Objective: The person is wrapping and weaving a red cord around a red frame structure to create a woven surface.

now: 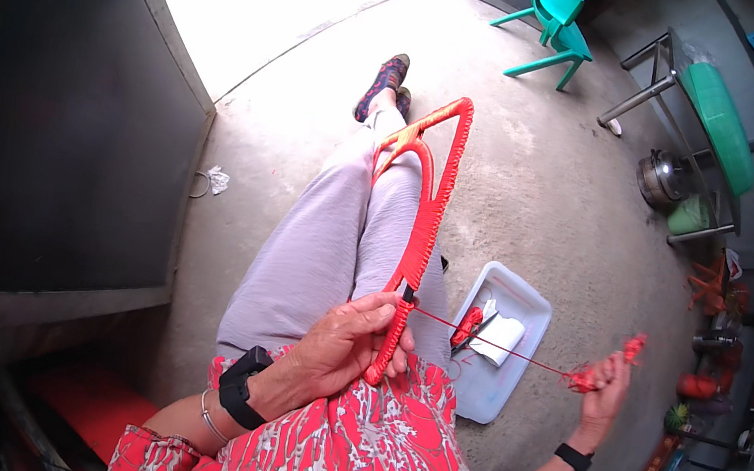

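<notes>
A frame point(425, 229) wrapped in red cord stands tilted over my lap, with a curved inner piece near its far end. My left hand point(344, 339) is closed around its near end, thumb and fingers pinching the wrapped bar. Just beyond the fingertips a short black stretch of the bar shows bare between the wrappings. From there a thin red cord point(518, 353) runs taut to the right. My right hand point(606, 395), raised out to the side, is closed on a bundle of red cord point(582, 379), part of which sticks out above the fist.
On the floor to my right lies a white plastic tray point(539, 317) holding a red cord bundle point(468, 326), a white roll point(496, 341) and a dark-handled tool. Farther off are a green chair point(562, 1), a metal-legged table point(666, 85) and a pot point(659, 179). A dark panel point(86, 114) stands left.
</notes>
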The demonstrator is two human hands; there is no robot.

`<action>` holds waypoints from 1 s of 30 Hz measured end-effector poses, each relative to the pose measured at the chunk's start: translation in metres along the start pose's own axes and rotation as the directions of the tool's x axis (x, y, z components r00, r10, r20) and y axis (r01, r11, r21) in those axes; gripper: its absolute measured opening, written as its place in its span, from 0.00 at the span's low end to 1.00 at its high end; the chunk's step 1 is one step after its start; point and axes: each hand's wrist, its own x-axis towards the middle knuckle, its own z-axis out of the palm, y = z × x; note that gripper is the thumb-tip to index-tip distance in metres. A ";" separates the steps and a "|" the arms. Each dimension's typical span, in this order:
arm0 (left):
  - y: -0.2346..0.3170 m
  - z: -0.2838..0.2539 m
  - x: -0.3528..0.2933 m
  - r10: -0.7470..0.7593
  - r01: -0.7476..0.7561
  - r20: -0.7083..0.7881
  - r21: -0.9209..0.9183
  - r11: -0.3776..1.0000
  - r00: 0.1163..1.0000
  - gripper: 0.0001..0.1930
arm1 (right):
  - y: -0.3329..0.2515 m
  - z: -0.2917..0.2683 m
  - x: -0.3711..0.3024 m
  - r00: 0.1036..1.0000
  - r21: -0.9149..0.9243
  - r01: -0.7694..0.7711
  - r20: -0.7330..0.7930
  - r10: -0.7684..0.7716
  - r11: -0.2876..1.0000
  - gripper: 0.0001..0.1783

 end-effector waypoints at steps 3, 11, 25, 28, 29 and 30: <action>0.004 0.002 0.007 0.017 -0.012 0.071 -0.071 0.997 0.997 0.15 | 0.038 0.054 -0.017 0.984 0.178 -0.134 0.137 0.110 0.975 0.08; -0.003 0.017 0.012 -0.013 0.019 -0.166 0.035 0.999 0.986 0.15 | 0.090 0.208 -0.086 0.627 0.042 -0.627 0.619 0.472 0.778 0.20; -0.009 0.012 0.023 -0.041 0.045 0.029 -0.134 0.990 0.999 0.16 | 0.060 0.226 -0.087 0.681 0.027 -0.570 0.574 0.454 0.821 0.11; -0.011 0.009 0.020 -0.032 0.043 0.077 -0.142 0.989 0.996 0.16 | 0.056 0.222 -0.093 0.665 -0.014 -0.574 0.575 0.476 0.819 0.11; -0.012 0.008 0.018 -0.029 0.041 0.076 -0.149 0.988 0.997 0.16 | 0.058 0.220 -0.096 0.662 -0.021 -0.576 0.574 0.482 0.817 0.11; -0.012 0.010 0.016 -0.032 0.035 0.024 -0.149 0.988 0.999 0.16 | 0.058 0.219 -0.100 0.657 -0.039 -0.572 0.576 0.486 0.819 0.10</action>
